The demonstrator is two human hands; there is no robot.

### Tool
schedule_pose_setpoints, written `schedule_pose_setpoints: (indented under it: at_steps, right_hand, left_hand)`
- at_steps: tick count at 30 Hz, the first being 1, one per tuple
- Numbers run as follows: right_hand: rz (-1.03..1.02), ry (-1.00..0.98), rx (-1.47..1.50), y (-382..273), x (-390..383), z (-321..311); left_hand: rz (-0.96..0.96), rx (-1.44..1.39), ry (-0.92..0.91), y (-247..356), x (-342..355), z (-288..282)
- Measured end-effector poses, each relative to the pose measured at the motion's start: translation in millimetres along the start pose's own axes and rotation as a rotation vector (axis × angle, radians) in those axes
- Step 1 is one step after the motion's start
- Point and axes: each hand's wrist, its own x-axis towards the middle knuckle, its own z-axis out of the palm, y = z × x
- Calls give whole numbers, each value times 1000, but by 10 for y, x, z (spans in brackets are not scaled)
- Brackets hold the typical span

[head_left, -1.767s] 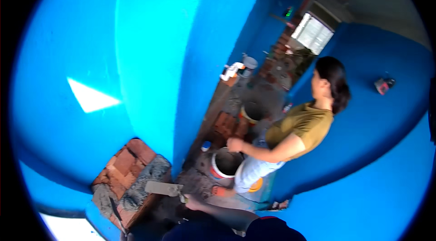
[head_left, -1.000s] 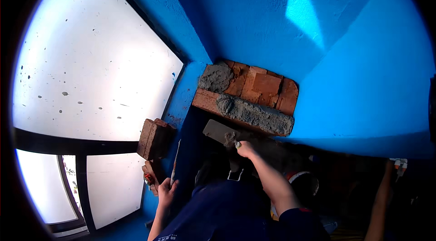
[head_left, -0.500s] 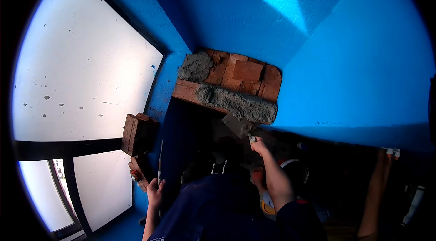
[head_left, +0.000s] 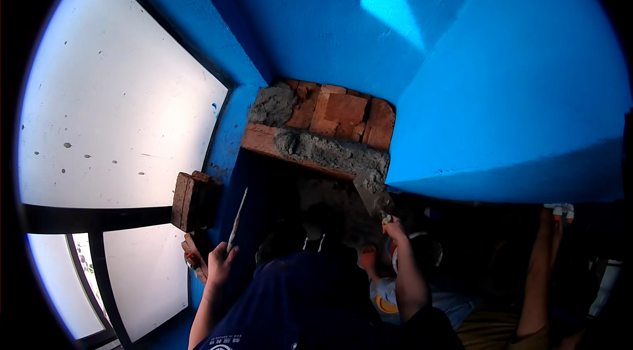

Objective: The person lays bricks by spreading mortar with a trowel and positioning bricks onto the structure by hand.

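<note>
My right hand (head_left: 395,230) is closed on the handle of a trowel (head_left: 370,195). Its mortar-smeared blade is at the right end of a brick ledge, against the wet grey mortar (head_left: 333,152) spread along the front row. Behind that strip, reddish bricks (head_left: 346,108) lie side by side, with a heap of mortar (head_left: 272,104) at their left end. Lower left, my left hand (head_left: 219,264) grips a thin, long tool (head_left: 237,220), pale and pointed upward, apart from the bricks. Its exact kind is unclear.
Blue walls (head_left: 501,86) enclose the ledge behind and to the right. Stacked bricks (head_left: 192,201) stand left, beside a white window pane (head_left: 125,106). Another person's arm (head_left: 542,271) reaches up at right beside a white fitting (head_left: 560,210). A bucket (head_left: 419,251) stands below in shadow.
The trowel has moved right along the mortar's front edge, its blade tilting more steeply. My left hand has shifted slightly, and its tool leans more to the right. The view has shifted a little.
</note>
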Motion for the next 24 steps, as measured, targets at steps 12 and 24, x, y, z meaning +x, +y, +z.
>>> schedule_pose_setpoints:
  at_steps: [12,24]
  right_hand:
    - [-290,297,-194,280,-684,192]
    - [-887,508,-895,-2561,-1458,1692]
  left_hand:
    - [-59,-41,66,-402,49,-80]
    - [-73,-132,42,-722,314,-558]
